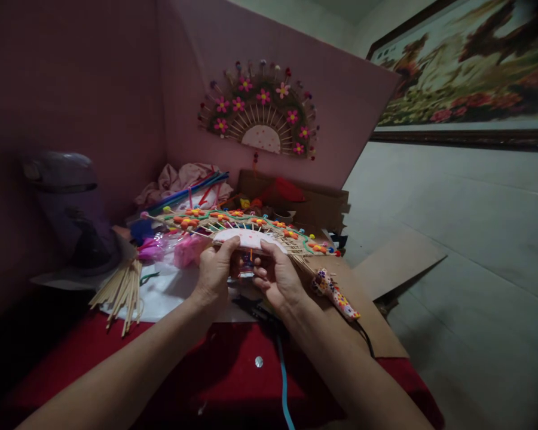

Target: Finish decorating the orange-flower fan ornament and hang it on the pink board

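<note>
A decorative fan (250, 237) made of sticks lies across both my hands, tilted nearly flat. Orange felt-like flowers, a wavy green line and colourful balls at the stick tips trim its outer band. My left hand (215, 269) pinches the pinkish-white half-round base at its left part, thumb on top. With its thumb on the right part of that base, my right hand (280, 272) grips it too, other fingers curled below. Between the hands a small dark beaded pendant (246, 263) on an orange cord hangs under the base.
A finished-looking fan with pink flowers (263, 97) hangs on the pink board behind. Loose wooden sticks (122, 292) lie left. A flower-patterned tool with a cord (338, 295) rests on cardboard (381, 334) at right. A blue strip (283, 376) crosses the red cloth (183, 364).
</note>
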Demonstrator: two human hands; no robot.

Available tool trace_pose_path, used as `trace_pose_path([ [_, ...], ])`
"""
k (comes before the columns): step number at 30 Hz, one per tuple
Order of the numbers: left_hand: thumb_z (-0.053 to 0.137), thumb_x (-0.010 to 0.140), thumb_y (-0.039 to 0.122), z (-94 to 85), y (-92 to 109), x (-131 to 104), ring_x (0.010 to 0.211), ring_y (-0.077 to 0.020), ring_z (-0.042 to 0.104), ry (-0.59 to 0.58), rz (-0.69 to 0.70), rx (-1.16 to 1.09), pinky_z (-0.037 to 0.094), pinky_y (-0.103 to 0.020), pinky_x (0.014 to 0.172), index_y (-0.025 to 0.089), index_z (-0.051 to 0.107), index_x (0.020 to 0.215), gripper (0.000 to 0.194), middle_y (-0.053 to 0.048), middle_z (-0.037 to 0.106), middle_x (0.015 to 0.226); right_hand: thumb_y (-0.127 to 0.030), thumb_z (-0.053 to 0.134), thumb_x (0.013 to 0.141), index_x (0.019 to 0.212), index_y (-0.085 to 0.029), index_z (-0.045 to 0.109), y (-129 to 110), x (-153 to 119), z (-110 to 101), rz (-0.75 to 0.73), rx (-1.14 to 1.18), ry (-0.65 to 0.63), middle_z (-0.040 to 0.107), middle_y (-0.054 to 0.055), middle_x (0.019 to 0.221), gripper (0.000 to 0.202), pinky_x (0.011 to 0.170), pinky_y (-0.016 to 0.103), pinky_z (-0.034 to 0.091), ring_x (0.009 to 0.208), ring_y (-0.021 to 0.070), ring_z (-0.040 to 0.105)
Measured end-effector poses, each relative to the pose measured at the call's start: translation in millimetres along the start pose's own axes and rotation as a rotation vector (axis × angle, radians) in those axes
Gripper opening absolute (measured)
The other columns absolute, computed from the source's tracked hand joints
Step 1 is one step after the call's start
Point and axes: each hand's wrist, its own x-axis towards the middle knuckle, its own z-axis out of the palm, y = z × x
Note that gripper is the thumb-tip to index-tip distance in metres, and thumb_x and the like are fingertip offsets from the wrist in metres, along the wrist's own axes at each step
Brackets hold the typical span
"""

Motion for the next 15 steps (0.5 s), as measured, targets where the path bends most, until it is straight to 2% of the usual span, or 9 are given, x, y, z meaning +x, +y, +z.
trace_pose_path([
  [5, 0.069, 0.069, 0.05, -3.3, -2.4, 4.4, 0.038, -0.0075, 0.042, -0.143, 0.045, 0.145, 0.028, -0.019, 0.035, 0.014, 0.057, 0.061, 0.039, 0.001, 0.053, 0.048, -0.029, 0.064, 0.072, 0.075, -0.016, 0.055, -1.1, 5.8, -0.6, -0.042, 0.066, 0.021, 0.05, -0.007, 0.046, 0.016, 0.028, 0.01, 0.018, 0.031, 0.001, 0.03],
  [8, 0.068, 0.071, 0.052, -4.7, -3.5, 6.7, 0.039, -0.0073, 0.041, -0.148, 0.091, 0.225, 0.027, -0.02, 0.037, 0.014, 0.057, 0.059, 0.041, 0.001, 0.052, 0.048, -0.031, 0.067, 0.068, 0.073, -0.016, 0.054, -3.8, 6.9, -1.0, -0.064, 0.065, 0.023, 0.05, -0.008, 0.045, 0.02, 0.028, 0.01, 0.018, 0.03, 0.0007, 0.029],
  [12, 0.06, 0.081, 0.045, -6.6, -3.4, 3.9, 0.042, -0.006, 0.035, -0.118, 0.356, 0.338, 0.027, -0.021, 0.041, 0.015, 0.049, 0.049, 0.045, 0.003, 0.042, 0.045, -0.032, 0.069, 0.067, 0.069, -0.016, 0.053, -9.7, 5.9, -0.7, -0.097, 0.049, 0.085, 0.051, -0.008, 0.046, 0.023, 0.028, 0.01, 0.018, 0.031, 0.001, 0.031],
  [15, 0.061, 0.083, 0.033, -7.9, -1.5, -2.5, 0.049, -0.0073, 0.041, -0.092, 0.594, 0.41, 0.033, -0.021, 0.047, 0.016, 0.053, 0.058, 0.031, 0.004, 0.046, 0.052, -0.033, 0.068, 0.067, 0.069, -0.016, 0.054, -12.4, 5.7, -2.4, -0.13, 0.041, 0.129, 0.051, -0.008, 0.045, 0.022, 0.028, 0.011, 0.02, 0.031, 0.0013, 0.032],
])
